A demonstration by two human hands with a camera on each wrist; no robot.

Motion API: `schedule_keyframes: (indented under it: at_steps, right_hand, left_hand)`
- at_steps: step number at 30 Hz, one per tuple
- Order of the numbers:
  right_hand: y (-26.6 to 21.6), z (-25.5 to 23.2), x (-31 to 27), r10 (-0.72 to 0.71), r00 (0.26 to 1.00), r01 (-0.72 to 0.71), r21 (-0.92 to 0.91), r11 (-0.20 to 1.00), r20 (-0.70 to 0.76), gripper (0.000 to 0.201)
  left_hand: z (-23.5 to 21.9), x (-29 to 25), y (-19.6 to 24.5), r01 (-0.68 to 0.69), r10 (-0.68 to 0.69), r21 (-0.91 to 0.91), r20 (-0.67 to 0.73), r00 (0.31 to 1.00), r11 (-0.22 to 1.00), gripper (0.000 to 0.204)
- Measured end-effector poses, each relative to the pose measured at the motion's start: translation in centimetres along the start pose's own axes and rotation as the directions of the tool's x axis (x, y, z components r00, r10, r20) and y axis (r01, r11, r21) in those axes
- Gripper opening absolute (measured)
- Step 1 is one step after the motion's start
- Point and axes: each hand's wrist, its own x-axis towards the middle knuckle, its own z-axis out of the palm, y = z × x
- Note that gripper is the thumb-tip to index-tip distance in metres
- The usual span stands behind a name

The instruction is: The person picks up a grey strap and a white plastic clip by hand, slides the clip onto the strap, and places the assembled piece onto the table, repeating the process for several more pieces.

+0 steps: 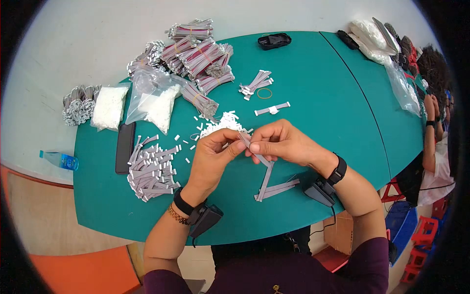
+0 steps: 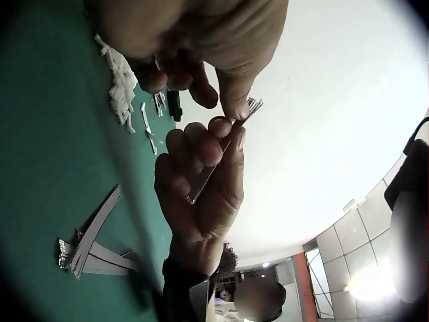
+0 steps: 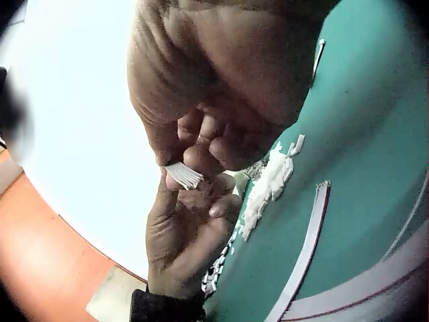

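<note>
Both hands meet above the middle of the green table. The left hand pinches the split wire end of a flat grey ribbon cable between thumb and fingers. Close against it, the right hand grips the same cable with its thumb on top and fingers curled beneath. In the right wrist view the fanned strands stick out between the fingertips. More grey cables lie on the table below the right hand. Behind the hands is a heap of small white connectors.
Left on the table are a pile of cables with white ends, a dark case and bags of white pieces. Cable bundles stand at the back. A few cables and a rubber band lie beyond the hands.
</note>
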Motion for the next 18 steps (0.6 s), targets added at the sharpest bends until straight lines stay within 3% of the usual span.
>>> schedule_keyframes:
  at_steps: [3, 6, 9, 18]
  right_hand:
    - [-0.1, 0.1, 0.0, -0.004, 0.999, 0.004, -0.005, 1.0, -0.054, 0.021]
    - [0.2, 0.1, 0.2, -0.018, 0.995, 0.015, -0.031, 0.999, -0.094, 0.02]
    - [0.5, 0.3, 0.2, -0.043, 0.993, 0.034, -0.09, 0.995, -0.109, 0.02]
    - [0.6, 1.1, 0.0, -0.017, 0.99, 0.006, -0.076, 0.997, -0.142, 0.015]
  left_hand:
    - [-0.4, 0.0, -0.6, 0.066, -0.065, 0.006, -0.075, 0.995, 0.998, 0.015]
    - [-0.4, 0.0, -0.3, 0.058, -0.059, -0.017, -0.078, 0.995, 0.998, 0.015]
    - [-0.1, -0.1, -0.3, -0.002, 0.012, 0.098, -0.098, 0.995, 0.995, 0.011]
    - [0.1, -0.4, -0.6, 0.034, -0.015, 0.104, -0.173, 0.985, 0.994, 0.01]
